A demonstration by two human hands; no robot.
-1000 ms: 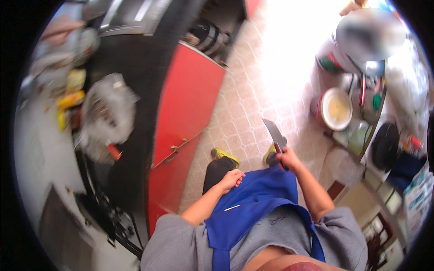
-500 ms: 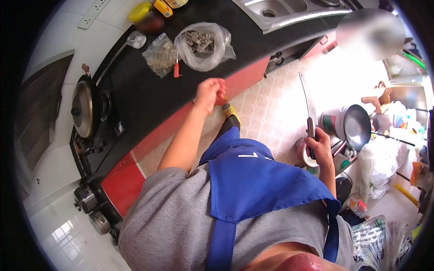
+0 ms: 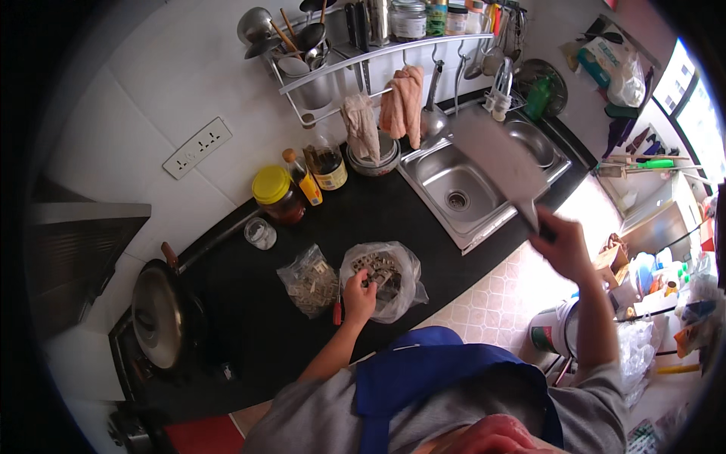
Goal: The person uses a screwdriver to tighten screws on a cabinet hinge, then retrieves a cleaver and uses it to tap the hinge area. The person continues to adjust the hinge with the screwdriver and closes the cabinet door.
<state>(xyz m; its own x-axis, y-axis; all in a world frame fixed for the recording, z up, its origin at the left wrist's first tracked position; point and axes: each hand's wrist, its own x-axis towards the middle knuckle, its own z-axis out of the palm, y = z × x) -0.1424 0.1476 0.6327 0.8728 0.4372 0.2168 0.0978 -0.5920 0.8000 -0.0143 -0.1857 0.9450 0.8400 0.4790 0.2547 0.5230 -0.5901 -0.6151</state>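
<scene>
My right hand [image 3: 561, 240] grips a cleaver [image 3: 499, 159] by its dark handle, with the broad blade held up in front of the sink and smeared by motion. Over the near left rim of a clear plastic bag [image 3: 404, 299] is my left hand [image 3: 360, 296], its fingers curled closed. Whatever they pinch, if anything, cannot be made out. Small grey metal pieces [image 3: 388, 269] fill that bag. A smaller flat plastic bag [image 3: 308, 286] of similar pieces lies to its left. Between the two bags, beside my left wrist, is a red-handled screwdriver [image 3: 337, 312].
A steel sink [image 3: 456, 189] is set in the black counter [image 3: 249, 325]. Along the wall stand a yellow-lidded jar [image 3: 277, 195], bottles [image 3: 324, 163] and a small glass jar [image 3: 260, 234]. A lidded pan [image 3: 157, 314] sits at left. Cloths [image 3: 401, 106] hang from the utensil rack [image 3: 378, 57].
The cleaver has risen from low at my right side to above the counter's edge by the sink. My left hand has come onto the larger bag. The view has tilted up toward the wall.
</scene>
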